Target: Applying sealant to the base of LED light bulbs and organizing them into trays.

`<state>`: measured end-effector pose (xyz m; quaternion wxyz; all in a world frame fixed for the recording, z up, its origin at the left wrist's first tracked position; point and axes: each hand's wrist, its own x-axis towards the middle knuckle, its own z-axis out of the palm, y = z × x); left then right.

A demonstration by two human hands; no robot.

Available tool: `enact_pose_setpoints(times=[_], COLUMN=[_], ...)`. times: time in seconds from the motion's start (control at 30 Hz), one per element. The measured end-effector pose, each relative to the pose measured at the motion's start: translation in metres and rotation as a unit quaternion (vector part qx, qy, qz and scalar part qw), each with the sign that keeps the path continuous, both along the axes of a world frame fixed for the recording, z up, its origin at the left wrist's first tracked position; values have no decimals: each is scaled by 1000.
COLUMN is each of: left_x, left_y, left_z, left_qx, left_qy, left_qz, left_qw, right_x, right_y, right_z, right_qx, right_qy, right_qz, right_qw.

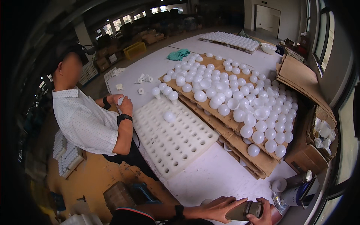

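Note:
At the lower edge, both my hands are on a grey-green cylindrical canister (240,212) that lies on its side. My left hand (221,209) wraps over its body, with the fingers stretched along the top. My right hand (265,214) grips the ringed end (255,208), thumb and fingers curled around it. The undersides of the canister and of my palms are hidden. Just to the right stand a white round tub (279,185), a metal can (302,177) lying tilted, and a clear plastic bag (278,202).
White bulb covers (246,131) crowd stacked cardboard sheets (262,165) on the table. A white foam tray (176,150) with rows of holes holds several bulbs. At left, a co-worker (86,116) handles a small white piece. An open carton (311,157) stands by the window.

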<state>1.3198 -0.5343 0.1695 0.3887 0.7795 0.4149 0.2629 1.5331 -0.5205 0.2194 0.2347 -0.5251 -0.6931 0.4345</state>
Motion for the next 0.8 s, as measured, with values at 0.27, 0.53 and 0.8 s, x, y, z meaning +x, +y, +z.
enact_pose_setpoints(times=[0.27,0.53,0.8], left_x=[-23,-77,-94], left_y=[69,200,319], left_z=[35,53,53], left_qx=[166,67,326], left_qy=[16,-89,185], left_qz=[5,236,208], left_qw=[986,965,903], right_x=[28,76,98], right_y=[57,112,186], right_z=[70,96,34], right_qx=[204,297,276], right_qy=[-126,-277,-346], right_qz=[-34,-208,-200], right_qw=[970,890,874])
